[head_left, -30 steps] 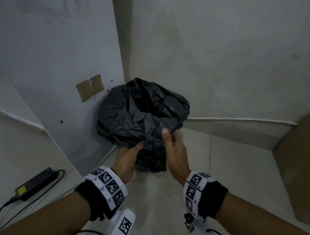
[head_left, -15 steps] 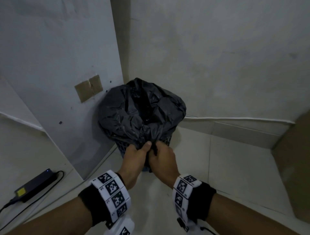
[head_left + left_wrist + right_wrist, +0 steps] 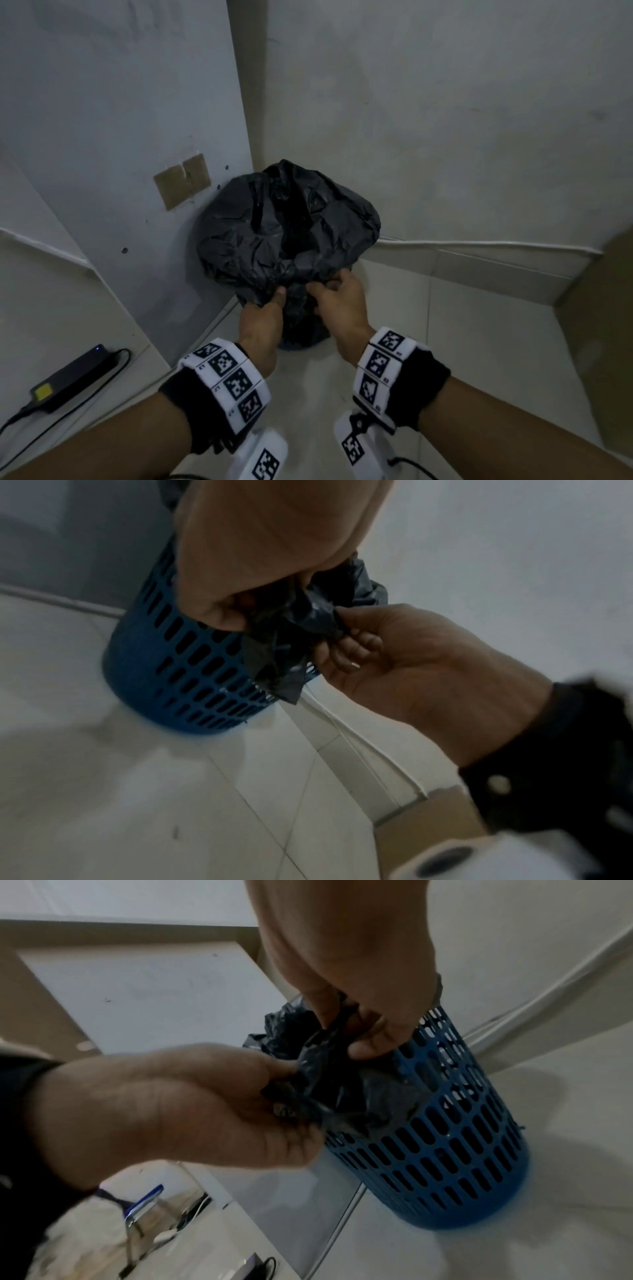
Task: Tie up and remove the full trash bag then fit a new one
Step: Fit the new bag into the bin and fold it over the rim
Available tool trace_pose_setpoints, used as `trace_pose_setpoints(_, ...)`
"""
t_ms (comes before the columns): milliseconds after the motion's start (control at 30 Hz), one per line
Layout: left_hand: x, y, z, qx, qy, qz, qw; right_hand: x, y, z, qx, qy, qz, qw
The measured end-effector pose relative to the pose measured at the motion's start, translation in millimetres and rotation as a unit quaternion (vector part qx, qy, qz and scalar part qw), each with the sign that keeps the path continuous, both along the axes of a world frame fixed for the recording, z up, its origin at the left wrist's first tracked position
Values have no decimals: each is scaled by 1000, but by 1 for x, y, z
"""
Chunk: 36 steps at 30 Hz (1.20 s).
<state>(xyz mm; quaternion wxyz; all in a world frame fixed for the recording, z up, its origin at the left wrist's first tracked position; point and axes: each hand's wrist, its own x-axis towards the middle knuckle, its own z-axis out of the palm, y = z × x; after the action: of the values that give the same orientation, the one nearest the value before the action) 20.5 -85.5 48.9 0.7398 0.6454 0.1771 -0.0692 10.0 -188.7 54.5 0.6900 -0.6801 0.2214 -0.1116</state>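
Observation:
A black trash bag [image 3: 287, 226] lines a blue slotted bin [image 3: 192, 669] that stands in the corner, and its crumpled top spreads over the rim. My left hand [image 3: 274, 298] pinches the bag's near edge between thumb and fingers. A little to the right, my right hand [image 3: 323, 287] grips the same edge with curled fingers. In the right wrist view both hands bunch the bag [image 3: 329, 1074] against the bin's wall [image 3: 445, 1150]. The bag's inside is dark and what it holds is hidden.
A white panel [image 3: 120, 137] with brown tape patches leans just left of the bin. A black power adapter [image 3: 73, 377] with its cable lies on the floor at far left. A cardboard box [image 3: 599, 325] stands at right. A white cable [image 3: 479, 244] runs along the baseboard.
Both hands came down from the bag's raised fold to the bin's near rim, met there, and have now moved slightly apart, still holding the bag's edge.

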Motion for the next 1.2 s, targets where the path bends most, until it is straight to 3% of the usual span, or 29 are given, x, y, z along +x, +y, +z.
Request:
trace_pose_setpoints(167, -3, 3, -5, -18, -30, 62, 997, -6, 1, 3, -19, -1, 29, 999)
trace_pose_setpoints(400, -15, -1, 2, -21, -98, -9, 995, -10, 0, 2, -16, -8, 26, 1000)
trace_pose_setpoints(600, -13, -1, 6, -37, -86, -44, 995, -12, 6, 5, 28, -7, 76, 997)
trace_pose_setpoints(700, -13, -1, 11, -68, -66, -42, 995, -9, 5, 9, 94, 8, 84, 992)
trace_pose_setpoints(933, -9, -3, 11, -71, -38, -40, 996, -7, 10, -1, 138, 11, 25, 990)
trace_pose_setpoints(1067, -7, -3, 8, -94, -25, -43, 994, -3, 5, -4, 225, 7, -11, 974)
trace_pose_setpoints(1200, -7, -4, 9, -125, -19, -79, 989, -7, 2, 0, 171, 22, -22, 985)
